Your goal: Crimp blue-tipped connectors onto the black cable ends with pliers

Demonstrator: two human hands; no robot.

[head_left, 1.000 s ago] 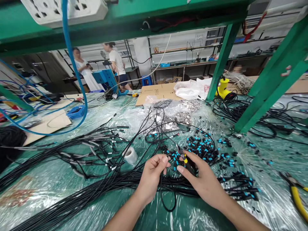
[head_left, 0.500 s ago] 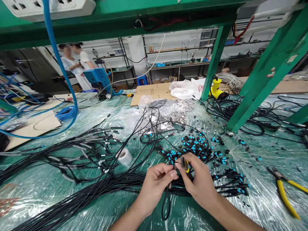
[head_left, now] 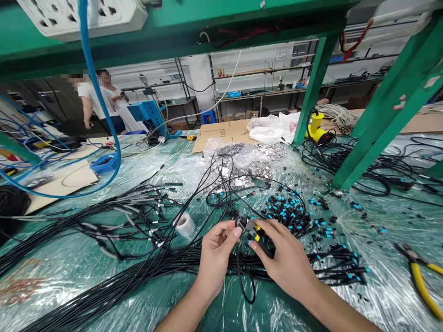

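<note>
At lower centre, the left hand (head_left: 214, 256) pinches a thin black cable (head_left: 239, 269) while the right hand (head_left: 287, 263) holds a small yellow-handled cutter (head_left: 256, 233) at its end. Blue-capped connectors (head_left: 287, 210) lie scattered just behind them on the plastic-covered surface (head_left: 380, 221).

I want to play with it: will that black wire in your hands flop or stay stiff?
Probably floppy: the black wire droops in a loop under the left hand. Likely light too: a mere pinch holds it up. It may spring a little, as the loop is rounded, not kinked.
</note>
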